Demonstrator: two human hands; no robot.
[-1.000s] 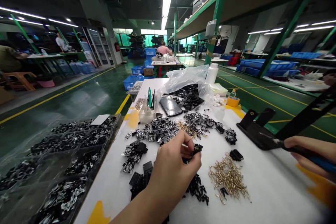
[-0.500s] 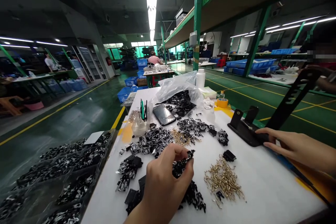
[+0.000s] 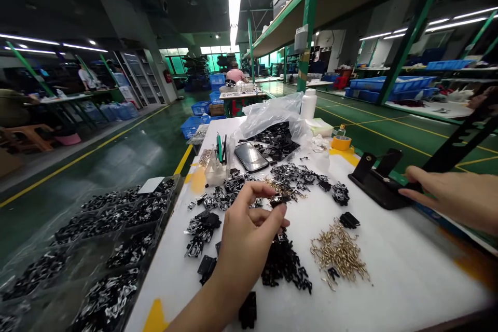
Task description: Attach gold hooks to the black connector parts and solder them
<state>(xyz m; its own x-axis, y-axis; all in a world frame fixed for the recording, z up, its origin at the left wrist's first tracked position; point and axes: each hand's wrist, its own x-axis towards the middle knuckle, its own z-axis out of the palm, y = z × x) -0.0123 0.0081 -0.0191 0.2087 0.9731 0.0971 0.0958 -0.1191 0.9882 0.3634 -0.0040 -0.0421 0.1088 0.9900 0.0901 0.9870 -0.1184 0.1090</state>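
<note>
pinch: left hand [image 3: 245,238] over the tabletop [image 3: 412,280], its fingers [image 3: 268,189] and thumb clamped on a small black-and-silver clip [image 3: 280,199], which they mostly hide, so its shape is hard to make out.
below: a heap of black plastic parts [image 3: 284,264] just beside the wrist, with a pile of brass pins [image 3: 338,251] to the right.
right side: right hand [image 3: 455,194], forearm cut off by the frame edge, its fingertips [image 3: 404,190] at the base of a black metal jig [image 3: 373,187], beside the jig's long lever [image 3: 459,145]; whether they grip it, i can't tell.
left edge: a clear divided tray [image 3: 163,207] packed with black-and-silver clips, running out of the frame.
open room: bare white tabletop at lower right, between the pins and the front edge.
further on: a smartphone [image 3: 251,156], a clear cup [image 3: 216,172] of green-handled tools, a plastic bag [image 3: 272,116] spilling black parts, a white bottle [image 3: 308,104], a yellow tape roll [image 3: 341,142].
far: a person in a pink top [image 3: 235,75] at another tabletop, among blue crates [image 3: 192,127].
writing: nothing sharp enough to read.
</note>
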